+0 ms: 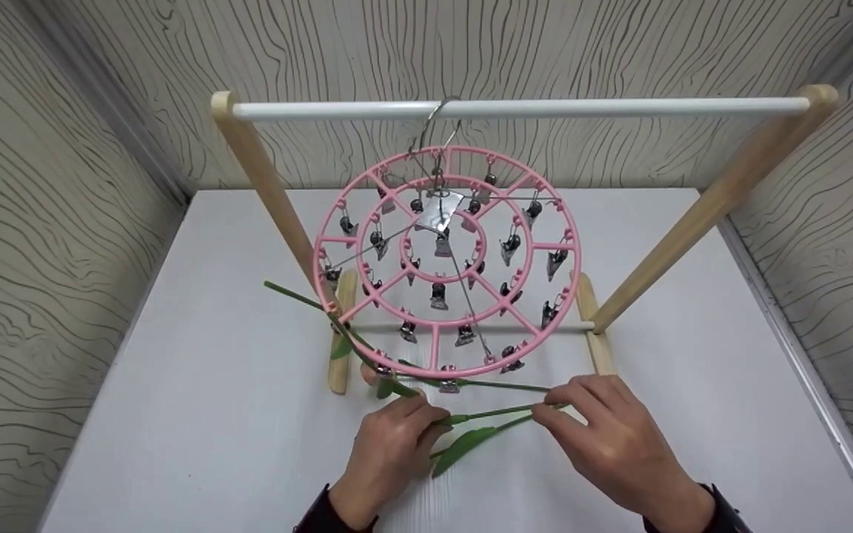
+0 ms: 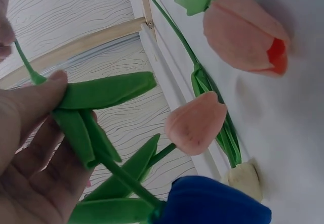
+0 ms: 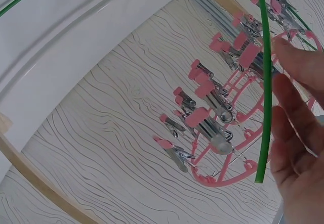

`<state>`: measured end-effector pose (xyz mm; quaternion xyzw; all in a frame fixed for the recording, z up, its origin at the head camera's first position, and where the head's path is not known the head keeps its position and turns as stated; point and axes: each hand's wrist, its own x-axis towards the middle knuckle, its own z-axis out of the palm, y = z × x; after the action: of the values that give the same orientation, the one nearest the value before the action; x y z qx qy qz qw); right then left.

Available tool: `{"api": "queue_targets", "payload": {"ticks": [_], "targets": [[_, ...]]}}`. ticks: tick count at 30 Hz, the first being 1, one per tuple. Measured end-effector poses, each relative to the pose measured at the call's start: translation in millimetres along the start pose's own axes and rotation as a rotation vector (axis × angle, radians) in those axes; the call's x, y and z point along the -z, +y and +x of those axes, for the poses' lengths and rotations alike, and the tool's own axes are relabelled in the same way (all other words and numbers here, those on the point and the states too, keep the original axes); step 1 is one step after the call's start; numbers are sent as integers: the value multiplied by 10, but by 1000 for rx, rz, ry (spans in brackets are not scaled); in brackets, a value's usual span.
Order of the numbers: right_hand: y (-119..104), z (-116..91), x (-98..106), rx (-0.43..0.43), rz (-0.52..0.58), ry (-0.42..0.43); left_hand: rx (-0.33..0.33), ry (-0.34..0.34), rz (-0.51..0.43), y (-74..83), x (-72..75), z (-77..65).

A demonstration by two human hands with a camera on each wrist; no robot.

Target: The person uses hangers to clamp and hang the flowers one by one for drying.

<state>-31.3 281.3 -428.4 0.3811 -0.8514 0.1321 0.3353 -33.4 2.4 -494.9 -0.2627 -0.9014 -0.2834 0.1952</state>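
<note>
My left hand (image 1: 397, 440) pinches the leafy part of an artificial tulip's green stem, below the front rim of a pink round clip hanger (image 1: 434, 368). In the left wrist view this tulip's blue bloom (image 2: 217, 201) points away from the fingers. Toward the stem's other end, my right hand (image 1: 604, 437) pinches it between thumb and fingertips. A green stem (image 3: 266, 92) crosses in front of the right fingers in the right wrist view. Near the blue bloom are a small pink tulip (image 2: 196, 123), a larger pink tulip (image 2: 248, 34) and a cream tulip (image 2: 245, 181).
The hanger hooks over the white bar (image 1: 545, 108) of a wooden stand (image 1: 271, 196), with several metal clips (image 1: 438, 296) dangling. Another green stem (image 1: 293, 295) slants across the hanger's left rim. Beneath is a white table (image 1: 197, 414), with wood-grain-patterned walls (image 1: 367, 44) around it.
</note>
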Motion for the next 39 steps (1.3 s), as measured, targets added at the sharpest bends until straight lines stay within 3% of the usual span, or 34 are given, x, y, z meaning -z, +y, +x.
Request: {"api": "queue_targets", "payload": {"ticks": [4,10,19,28,34,39], "targets": [[-94,-36,-2,87,52,99,26,10,-12,-17,21,-20],[-102,-119,-156,98,172,44,65,26,-71,-34,67,-60],[10,-86,-436,-71,387,98,52,133,-170,-35,112,-73],[-113,137,-497,-286,598,117,69,186,-337,8,99,-64],[-188,287,-555,-363,662,101,124,192,-439,41,53,-72],[-215,400,-579,-414,791,80,164,205,-486,58,5,-76]]}}
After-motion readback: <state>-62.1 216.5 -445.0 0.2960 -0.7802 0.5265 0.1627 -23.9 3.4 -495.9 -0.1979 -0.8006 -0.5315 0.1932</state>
